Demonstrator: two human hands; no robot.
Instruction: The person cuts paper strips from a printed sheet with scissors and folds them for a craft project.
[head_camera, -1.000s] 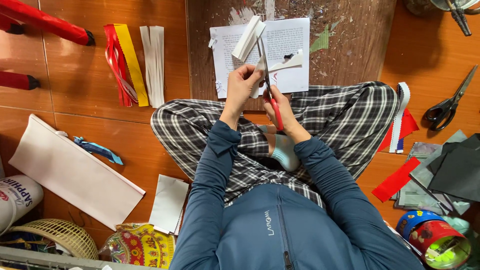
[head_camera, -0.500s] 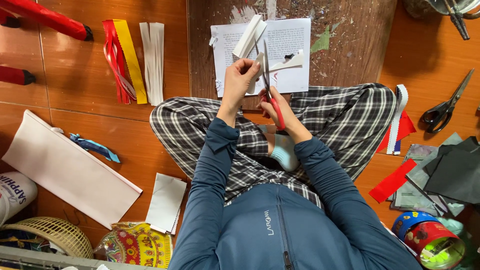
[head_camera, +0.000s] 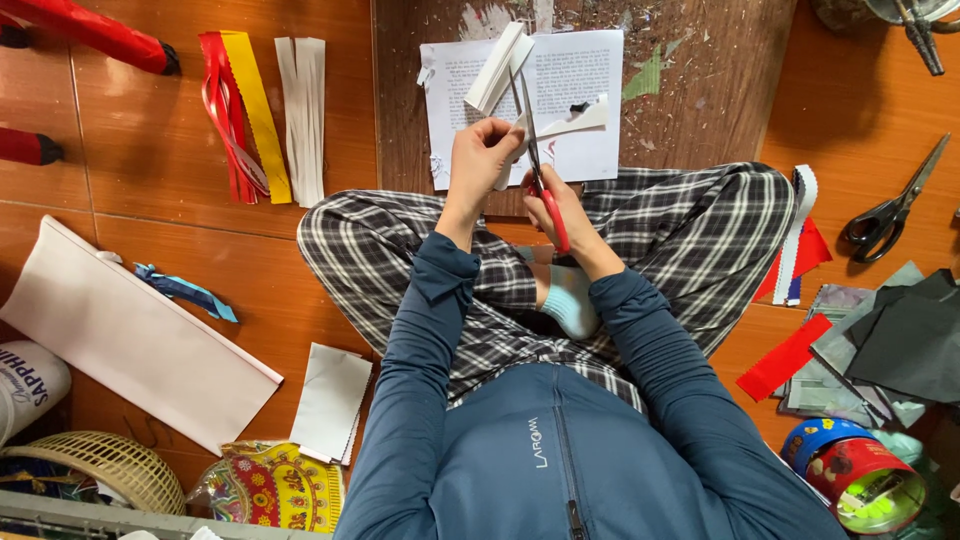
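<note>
The left hand (head_camera: 482, 152) pinched a folded white paper strip (head_camera: 500, 68) while the right hand (head_camera: 556, 208) gripped red-handled scissors (head_camera: 536, 165), blades parted around the paper just beside the left fingertips (a nick looked possible if they slid closer). Beyond the fingers lay a printed sheet (head_camera: 580, 110); black scissors (head_camera: 892, 208) sat well right.

A white cylindrical package (head_camera: 28, 385) with dark lettering lies at the left edge of the floor, just above a woven basket (head_camera: 100, 470). A round tin (head_camera: 850, 475) with a blue and red label stands open at the lower right. A colourful patterned wrapper (head_camera: 270, 485), red, yellow and green, lies beside the basket.
</note>
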